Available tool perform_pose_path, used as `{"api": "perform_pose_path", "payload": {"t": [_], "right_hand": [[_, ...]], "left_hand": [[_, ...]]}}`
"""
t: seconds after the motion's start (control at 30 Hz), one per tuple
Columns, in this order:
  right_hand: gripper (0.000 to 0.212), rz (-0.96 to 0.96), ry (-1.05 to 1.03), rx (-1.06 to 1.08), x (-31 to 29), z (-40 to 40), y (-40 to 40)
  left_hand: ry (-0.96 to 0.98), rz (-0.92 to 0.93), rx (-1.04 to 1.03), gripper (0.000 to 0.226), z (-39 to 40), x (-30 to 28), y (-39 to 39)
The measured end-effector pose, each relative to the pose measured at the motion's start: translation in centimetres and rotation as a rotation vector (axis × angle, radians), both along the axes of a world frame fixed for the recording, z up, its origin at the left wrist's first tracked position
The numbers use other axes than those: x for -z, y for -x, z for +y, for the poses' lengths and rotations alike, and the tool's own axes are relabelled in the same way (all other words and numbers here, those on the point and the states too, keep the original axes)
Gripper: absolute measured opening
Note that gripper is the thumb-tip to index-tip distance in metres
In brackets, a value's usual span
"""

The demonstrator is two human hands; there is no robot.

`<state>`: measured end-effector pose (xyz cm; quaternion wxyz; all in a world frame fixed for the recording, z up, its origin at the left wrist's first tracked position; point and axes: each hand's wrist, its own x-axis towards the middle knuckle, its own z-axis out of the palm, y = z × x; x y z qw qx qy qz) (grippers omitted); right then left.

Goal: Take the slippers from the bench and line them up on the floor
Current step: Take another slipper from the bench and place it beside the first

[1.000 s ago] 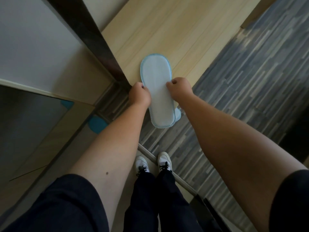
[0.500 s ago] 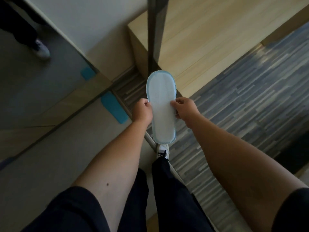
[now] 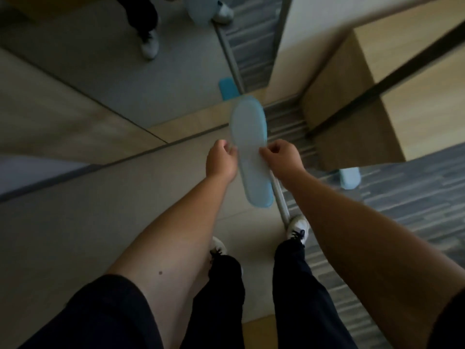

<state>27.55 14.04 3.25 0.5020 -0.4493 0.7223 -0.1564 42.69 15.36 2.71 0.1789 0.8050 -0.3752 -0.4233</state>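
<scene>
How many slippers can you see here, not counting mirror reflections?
2. One slipper is held up between the left hand and right hand. A second slipper lies on the floor by the bench, partly hidden. Others may be out of view.

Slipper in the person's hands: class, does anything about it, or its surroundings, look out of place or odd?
Mildly odd: the slipper is held in the air sole-up by the left hand and right hand, pinched at its sides. Another light blue slipper lies alone on the floor by the bench, not lined up with anything. Blur hides finer damage.
</scene>
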Motion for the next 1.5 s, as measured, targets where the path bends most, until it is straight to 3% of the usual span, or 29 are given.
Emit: {"api": "perform_pose_path", "payload": {"t": [0.17, 0.37, 0.5, 0.6, 0.7, 0.8, 0.93, 1.2, 1.5], "right_hand": [[0.013, 0.178, 0.181, -0.25, -0.6, 2.3, -9.4], [0.028, 0.163, 0.271, -0.429, 1.2, 4.2, -13.6], [0.03, 0.135, 0.229, -0.274, 4.2, 3.1, -12.9], [0.039, -0.046, -0.099, -0.183, 8.4, 1.0, -12.1], [0.023, -0.283, -0.338, -0.131, 13.6, -0.6, -12.0], [0.013, -0.302, -0.326, -0.1, 20.1, -1.9, -11.9], [0.016, -0.142, -0.249, -0.107, 29.9, -3.3, -12.1], [0.021, 0.199, -0.074, -0.321, 45.8, -6.2, -14.1], [0.026, 0.284, -0.059, -0.349, 53.0, -8.0, -14.9]], "left_hand": [[0.021, 0.523, -0.238, 0.026, 1.3, 0.3, -5.6], [0.07, 0.63, -0.352, 0.023, 3.0, 1.8, -11.3], [0.05, 0.598, -0.329, 0.02, 4.0, 4.6, -13.7], [0.053, 0.553, -0.297, 0.019, 3.9, 7.7, -14.5], [0.021, 0.549, -0.313, 0.017, 3.6, 13.1, -14.4], [-0.007, 0.489, -0.335, 0.016, 3.0, 20.2, -14.1], [-0.034, 0.342, -0.365, 0.015, 2.0, 29.8, -13.3], [-0.017, 0.069, -0.282, 0.011, -1.2, 46.2, -13.3], [0.016, -0.069, -0.207, 0.023, -3.6, 53.5, -13.8]]}}
